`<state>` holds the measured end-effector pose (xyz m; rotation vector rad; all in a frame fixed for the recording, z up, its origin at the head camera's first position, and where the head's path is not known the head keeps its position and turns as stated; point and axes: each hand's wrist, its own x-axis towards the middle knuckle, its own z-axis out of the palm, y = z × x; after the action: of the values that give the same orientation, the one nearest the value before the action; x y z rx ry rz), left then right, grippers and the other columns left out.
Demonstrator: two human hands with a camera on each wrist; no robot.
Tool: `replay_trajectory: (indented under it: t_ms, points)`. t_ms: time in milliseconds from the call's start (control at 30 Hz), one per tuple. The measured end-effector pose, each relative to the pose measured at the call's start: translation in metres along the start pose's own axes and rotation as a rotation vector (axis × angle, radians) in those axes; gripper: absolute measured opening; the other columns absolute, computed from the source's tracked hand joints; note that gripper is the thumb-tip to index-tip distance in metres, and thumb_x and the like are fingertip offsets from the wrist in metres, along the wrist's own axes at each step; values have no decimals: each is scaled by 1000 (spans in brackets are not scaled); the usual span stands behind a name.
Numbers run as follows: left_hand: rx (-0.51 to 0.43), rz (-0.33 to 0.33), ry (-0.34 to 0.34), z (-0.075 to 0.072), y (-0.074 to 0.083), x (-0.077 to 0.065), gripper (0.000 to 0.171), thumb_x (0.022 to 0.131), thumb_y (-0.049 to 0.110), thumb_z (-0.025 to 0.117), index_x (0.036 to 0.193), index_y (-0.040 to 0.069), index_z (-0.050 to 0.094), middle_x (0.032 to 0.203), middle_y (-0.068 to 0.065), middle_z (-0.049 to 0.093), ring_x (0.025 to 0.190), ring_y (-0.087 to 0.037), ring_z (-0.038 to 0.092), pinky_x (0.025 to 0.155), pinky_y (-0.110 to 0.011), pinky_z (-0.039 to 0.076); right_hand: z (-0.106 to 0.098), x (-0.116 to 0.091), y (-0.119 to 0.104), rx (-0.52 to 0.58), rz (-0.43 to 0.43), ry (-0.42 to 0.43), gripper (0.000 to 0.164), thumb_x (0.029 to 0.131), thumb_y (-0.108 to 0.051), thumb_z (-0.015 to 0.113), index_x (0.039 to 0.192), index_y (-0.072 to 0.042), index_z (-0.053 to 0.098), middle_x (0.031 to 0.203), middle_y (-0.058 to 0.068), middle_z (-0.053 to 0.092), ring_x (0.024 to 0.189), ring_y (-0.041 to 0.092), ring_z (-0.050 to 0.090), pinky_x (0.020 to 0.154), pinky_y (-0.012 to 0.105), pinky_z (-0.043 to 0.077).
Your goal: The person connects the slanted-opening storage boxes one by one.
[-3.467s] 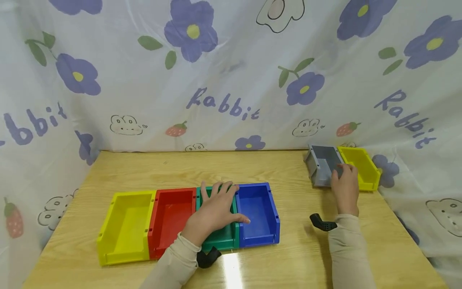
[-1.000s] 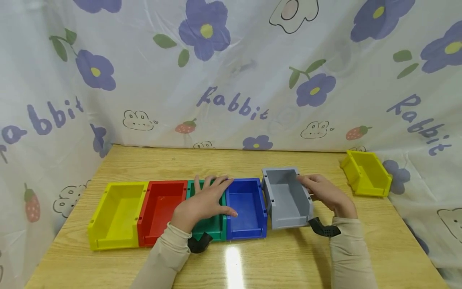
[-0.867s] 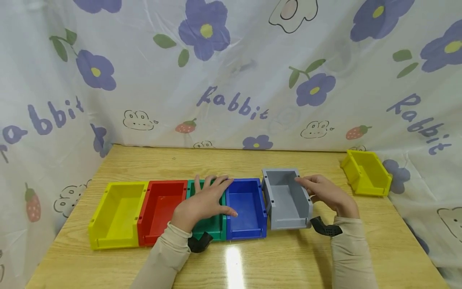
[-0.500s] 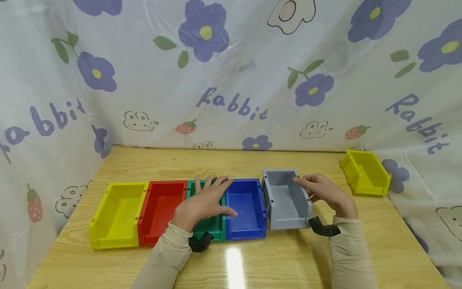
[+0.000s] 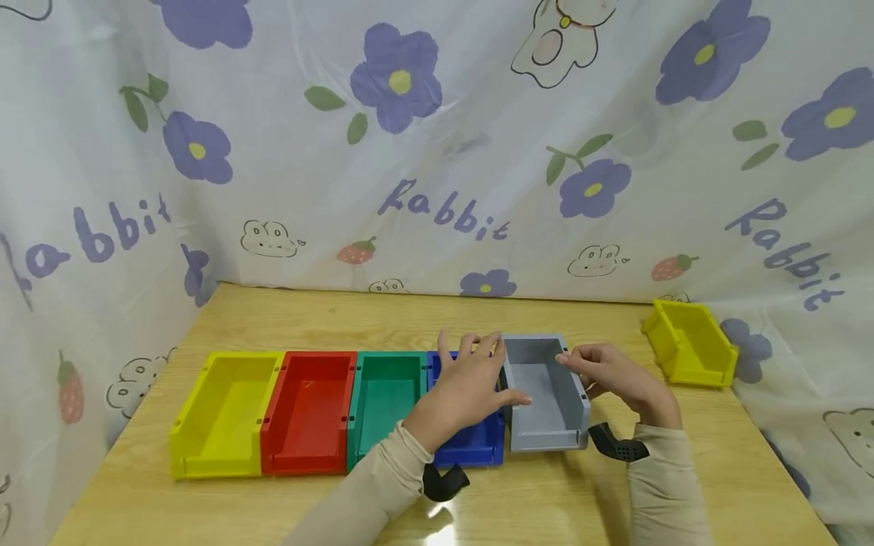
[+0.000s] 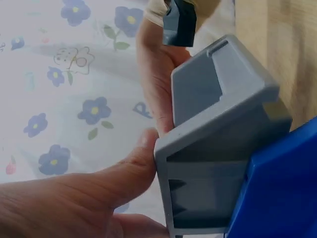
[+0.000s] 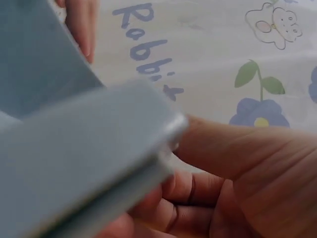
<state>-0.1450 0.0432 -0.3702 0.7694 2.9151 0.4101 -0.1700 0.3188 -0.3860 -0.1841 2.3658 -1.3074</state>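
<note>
My right hand [image 5: 624, 383] pinches the right wall of a grey storage bin [image 5: 542, 394], thumb on the inner side and fingers curled outside it. The right wrist view shows the thumb and fingers around the bin's grey wall [image 7: 94, 148]. My left hand [image 5: 460, 394] spreads over a blue bin [image 5: 471, 455], fingertips right at the grey bin's left rim. In the left wrist view the left thumb [image 6: 133, 168] touches the grey rim. The grey bin leans slightly, tilted against the blue bin's side. Part of the blue bin is hidden under the left hand.
Left of the blue bin, a green bin [image 5: 389, 402], a red bin [image 5: 310, 413] and a yellow bin [image 5: 225, 417] stand in a row. A second yellow bin [image 5: 690, 345] stands at the back right. A printed curtain [image 5: 437, 152] borders the wooden table [image 5: 328, 318].
The grey bin was brought left from beside the far yellow bin to the blue bin's right side by my right hand. My left hand has shifted right, from the green bin to the grey bin's edge.
</note>
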Motion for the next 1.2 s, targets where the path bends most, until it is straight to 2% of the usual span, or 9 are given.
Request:
replay_trajectory:
  t_ms: [167,367,633,833,1067,1200]
  points:
    - [-20,-11,1,1,2,2,92,88,71,65,159,16,45,168,-2,37,154,-33,30,124,-76,9,-4,-2,2,-1,13,-23,38,108,-36,58,83,-8,52,73,1,46,64,14,53,65,37,59]
    - [-42,-12,-20,4,5,4,90,89,67,68,159,16,45,168,-4,37,155,-35,29,123,-77,8,-7,-2,4,-26,38,-81,36,107,-35,59,89,-5,60,72,0,52,64,12,56,65,34,60]
    - [29,-16,-68,11,4,6,89,90,65,67,159,13,45,170,-4,33,155,-33,29,123,-77,11,-1,2,10,-16,71,-133,40,106,-36,61,79,-9,52,67,0,51,62,13,53,63,30,56]
    - [54,-21,-96,25,2,2,89,91,63,67,159,11,45,170,-6,33,156,-32,29,122,-78,9,10,7,16,-25,103,-169,40,105,-37,63,76,-10,54,65,-1,54,59,11,53,63,29,57]
    - [86,-21,-112,28,4,3,90,91,62,67,160,8,42,171,-9,32,158,-32,25,123,-77,7,12,8,18,-11,117,-166,40,105,-36,63,77,-9,55,66,0,56,59,12,54,62,29,57]
    - [45,-20,-145,27,1,-2,90,94,60,64,161,7,38,172,-8,28,159,-33,25,124,-77,2,10,8,22,-11,96,-179,38,107,-36,61,83,-5,61,71,4,62,64,14,62,67,32,61]
